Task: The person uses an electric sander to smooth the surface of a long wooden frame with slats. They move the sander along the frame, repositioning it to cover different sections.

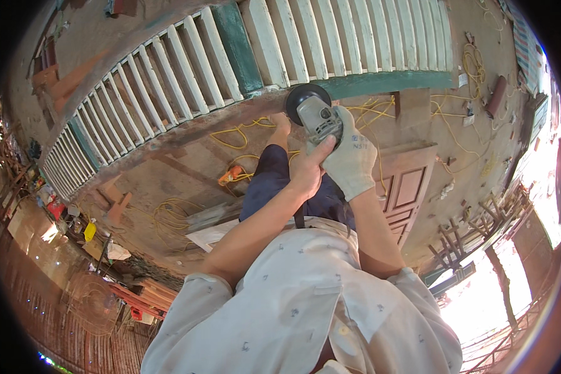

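I see both hands, the bare left hand (306,171) and the gloved right hand (351,161), wrapped around an angle grinder (318,119). Its disc (296,100) sits just beyond them, at the slatted frame (386,83); sanding seems underway, and the next pass likely calls for level, steady pressure.

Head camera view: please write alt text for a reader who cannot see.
A person's bare left hand and gloved right hand hold a gray angle grinder, its black disc at the edge of a long green-and-white slatted panel. Yellow cords lie on the floor.
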